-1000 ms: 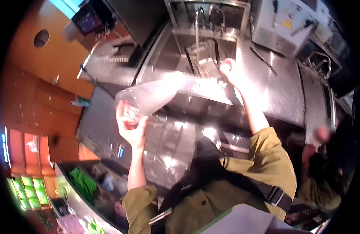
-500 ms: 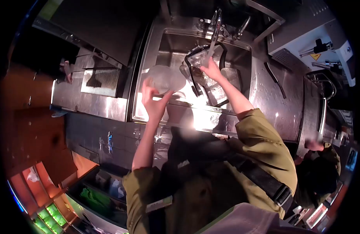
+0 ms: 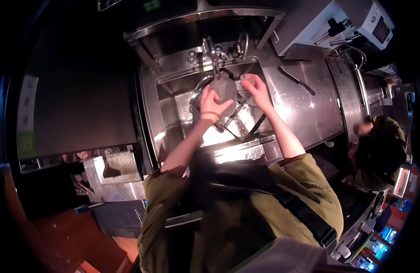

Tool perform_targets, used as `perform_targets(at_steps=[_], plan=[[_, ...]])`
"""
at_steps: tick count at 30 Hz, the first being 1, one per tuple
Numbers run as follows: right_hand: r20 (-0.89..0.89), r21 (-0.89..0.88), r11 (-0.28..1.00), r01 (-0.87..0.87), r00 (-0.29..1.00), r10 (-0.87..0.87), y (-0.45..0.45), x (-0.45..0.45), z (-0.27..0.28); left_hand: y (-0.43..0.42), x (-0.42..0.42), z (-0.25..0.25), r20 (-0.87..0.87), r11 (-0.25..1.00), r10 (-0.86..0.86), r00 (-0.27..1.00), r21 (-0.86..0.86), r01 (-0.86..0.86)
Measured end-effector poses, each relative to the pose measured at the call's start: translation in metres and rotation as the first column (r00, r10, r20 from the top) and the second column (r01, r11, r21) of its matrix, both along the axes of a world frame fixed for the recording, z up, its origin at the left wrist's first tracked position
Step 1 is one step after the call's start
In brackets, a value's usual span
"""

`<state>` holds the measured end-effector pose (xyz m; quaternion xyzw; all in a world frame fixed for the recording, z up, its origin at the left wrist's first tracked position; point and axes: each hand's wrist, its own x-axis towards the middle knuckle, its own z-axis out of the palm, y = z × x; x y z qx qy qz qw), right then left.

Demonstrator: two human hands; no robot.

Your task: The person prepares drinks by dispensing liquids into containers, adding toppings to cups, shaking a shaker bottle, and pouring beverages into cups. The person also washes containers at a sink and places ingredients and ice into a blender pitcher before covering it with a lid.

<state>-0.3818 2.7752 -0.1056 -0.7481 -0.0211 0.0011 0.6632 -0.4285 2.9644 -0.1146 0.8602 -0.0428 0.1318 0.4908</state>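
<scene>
I see the person's left hand (image 3: 211, 108) closed around a cloudy container (image 3: 225, 91), with the thumb on one side and the fingers on the other. The container is over the sink (image 3: 170, 125), toward its back edge, just beneath the spout (image 3: 214, 57). The right hand (image 3: 259, 93) pinches a small clear cup (image 3: 247, 80), near the container but apart from it, toward the sink's back right corner.

In my judgement, the container could slip, because its wall looks smooth and probably wet, and only one hand holds it. The small cup could knock against it or against the spout, because all three are so near. If either one falls, the black bars (image 3: 256, 127) in the sink may chip it.

I count one container, one small cup, one spout over the container, and one dark tool (image 3: 296, 81) lying on the right bench (image 3: 319, 109), near its back edge. There is one ribbed mat (image 3: 129, 166) left of the sink, and one other person (image 3: 378, 152) at the right. How many bars there are, and whether water is running, I cannot tell
</scene>
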Motion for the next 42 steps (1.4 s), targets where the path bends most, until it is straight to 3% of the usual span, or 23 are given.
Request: perform_targets(at_steps=[4, 5, 7, 8, 9, 12, 15, 16, 19, 22, 25, 27, 28, 29, 30, 33, 34, 36, 37, 38, 39, 41, 42], plan=[[-0.040, -0.287, 0.949, -0.132, 0.991, 0.125, 0.007, 0.014, 0.002, -0.018, 0.013, -0.049, -0.169, 1.000, -0.025, 0.985, -0.014, 0.023], [0.056, -0.342, 0.930, -0.136, 0.985, 0.164, 0.011, 0.015, 0.004, -0.019, 0.012, -0.060, -0.164, 0.999, -0.038, 0.986, 0.018, 0.041], [0.194, -0.487, 0.872, -0.052, 0.967, 0.166, 0.017, 0.023, -0.002, -0.011, 0.005, -0.062, 0.130, 0.996, -0.088, 0.988, 0.016, 0.086], [0.399, -0.559, 0.828, 0.044, 0.890, 0.222, 0.022, 0.038, -0.014, -0.013, 0.009, -0.061, 0.010, 0.997, 0.050, 0.999, 0.059, -0.051], [0.371, -0.616, 0.787, 0.025, 0.891, 0.262, 0.031, 0.048, -0.013, -0.014, 0.007, -0.060, -0.110, 0.977, 0.192, 0.975, 0.117, -0.179], [0.270, -0.704, 0.705, -0.088, 0.885, 0.380, 0.047, 0.075, -0.014, -0.021, 0.001, -0.054, -0.166, 0.924, -0.077, 0.983, 0.359, 0.133], [0.101, -0.720, 0.666, -0.193, 0.921, 0.376, 0.045, 0.090, -0.014, -0.003, 0.005, -0.057, -0.391, 0.967, 0.251, 0.886, 0.153, -0.206], [0.030, -0.716, 0.654, -0.246, 0.924, 0.380, 0.044, 0.096, -0.014, 0.000, 0.000, -0.059, -0.392, 0.982, 0.174, 0.903, 0.137, -0.130], [0.122, -0.664, 0.712, -0.227, 0.907, 0.404, 0.043, 0.111, -0.033, -0.011, -0.010, -0.072, -0.068, 0.968, -0.028, 0.997, 0.245, 0.044], [0.233, -0.608, 0.773, -0.182, 0.889, 0.393, 0.042, 0.109, -0.032, -0.008, -0.006, -0.084, -0.161, 0.936, 0.038, 0.986, 0.351, 0.021], [0.323, -0.582, 0.807, -0.098, 0.883, 0.340, 0.044, 0.114, -0.050, -0.009, -0.014, -0.084, -0.134, 0.957, -0.129, 0.983, 0.244, 0.159], [0.165, -0.547, 0.821, -0.165, 0.940, 0.299, 0.041, 0.116, -0.033, -0.011, -0.019, -0.065, -0.035, 0.983, 0.125, 0.992, 0.140, -0.118], [0.204, -0.518, 0.841, -0.156, 0.932, 0.299, 0.041, 0.118, -0.029, -0.011, -0.018, -0.080, -0.220, 0.990, 0.116, 0.969, -0.050, -0.130], [0.258, -0.489, 0.861, -0.143, 0.919, 0.299, 0.041, 0.120, -0.024, -0.011, -0.013, -0.078, -0.216, 0.989, 0.095, 0.972, -0.092, -0.117], [0.175, -0.470, 0.864, -0.181, 0.940, 0.292, 0.040, 0.119, -0.020, -0.011, -0.009, -0.076, -0.212, 0.985, 0.075, 0.974, -0.134, -0.105], [-0.243, -0.436, 0.809, -0.394, 0.917, 0.316, 0.036, 0.069, 0.029, -0.007, -0.028, -0.065, 0.172, 0.989, 0.033, 0.985, 0.137, -0.057], [-0.224, -0.376, 0.846, -0.378, 0.923, 0.313, 0.032, 0.063, -0.005, -0.005, -0.027, -0.065, 0.245, 0.980, 0.039, 0.969, 0.180, -0.085], [-0.250, -0.160, 0.935, -0.317, 0.929, 0.272, 0.027, 0.037, -0.044, -0.010, -0.023, -0.068, 0.167, 0.988, 0.082, 0.982, 0.114, -0.102], [-0.409, 0.170, 0.963, -0.207, 0.875, 0.260, 0.025, 0.033, -0.084, -0.015, -0.025, -0.071, 0.004, 0.995, 0.100, 0.995, 0.011, -0.100], [-0.452, 0.311, 0.939, -0.147, 0.846, 0.283, 0.024, 0.025, -0.091, -0.020, -0.030, -0.074, -0.166, 0.990, 0.096, 0.981, -0.089, -0.112], [-0.486, 0.442, 0.894, -0.076, 0.817, 0.310, 0.021, 0.020, -0.100, -0.022, -0.028, -0.061, -0.057, 0.987, 0.135, 0.989, -0.077, -0.139], [-0.526, 0.382, 0.924, -0.027, 0.816, 0.241, 0.022, 0.016, -0.125, -0.022, -0.021, -0.054, 0.073, 0.979, 0.166, 0.983, -0.130, -0.155], [-0.522, 0.316, 0.947, -0.052, 0.824, 0.220, 0.021, 0.013, -0.116, -0.016, -0.014, -0.093, 0.273, 0.991, 0.127, 0.954, -0.064, -0.114]])
